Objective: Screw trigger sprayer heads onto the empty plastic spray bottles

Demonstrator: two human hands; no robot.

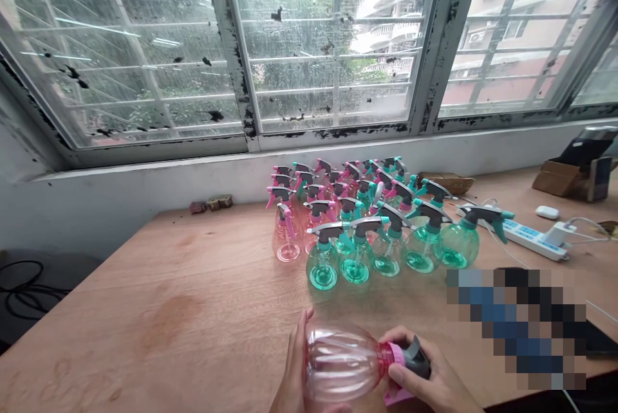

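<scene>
A clear pink spray bottle (342, 361) lies sideways between my hands at the near edge of the table, its base to the left and its grey and pink spray head (416, 359) to the right. My left hand (292, 365) cups the base, fingers along the end. Around the pink collar, my right hand (434, 371) is closed with thumb and fingers, close to the spray head. Just beyond stand several upright spray bottles in rows: green ones (322, 268) in front and on the right, pink ones (288, 242) at the left and behind.
A white power strip (533, 239) with plugs and cables lies at the right, near a white earbud case (547, 212). A cardboard box (555, 176) stands farther back. Small brownish blocks (219, 201) sit by the wall under the window. A pixelated patch hides part of the right side.
</scene>
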